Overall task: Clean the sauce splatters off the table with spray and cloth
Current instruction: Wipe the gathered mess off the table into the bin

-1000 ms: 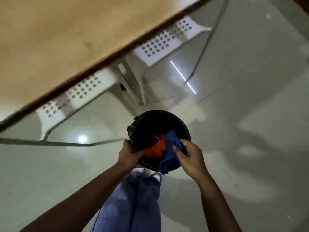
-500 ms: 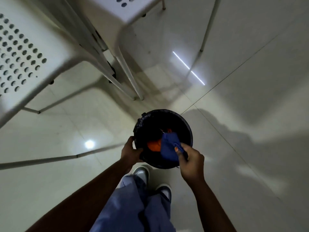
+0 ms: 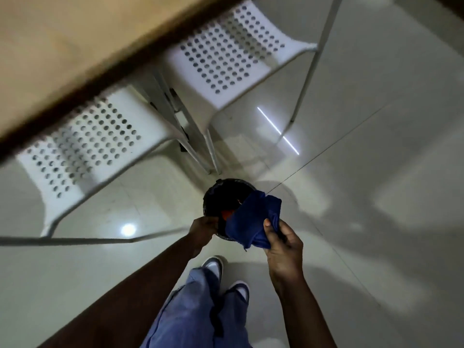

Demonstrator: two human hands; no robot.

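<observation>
Over bin [image 3: 212,194] rim | cloth [image 3: 253,218] bunched, pinched in right hand [image 3: 282,241], thumb curled on top | left hand [image 3: 203,228] grips near rim | table [image 3: 75,46] up-left of bin, nearer left.

Crumpled dark-blue fabric cloth [image 3: 253,219]: solid navy, no pattern. Round black plastic bin [image 3: 221,197]: black interior, orange patch [image 3: 227,214] inside. Tan wooden desk [image 3: 62,46]: pale top, dark brown edge. Two white plastic chairs [image 3: 226,54]: seats dotted with regular grid of round holes. Glossy off-white tiled floor [image 3: 376,146]: thin dark grout lines. Light-blue trousers [image 3: 195,315]. Grey-and-white shoes [image 3: 213,266].
</observation>
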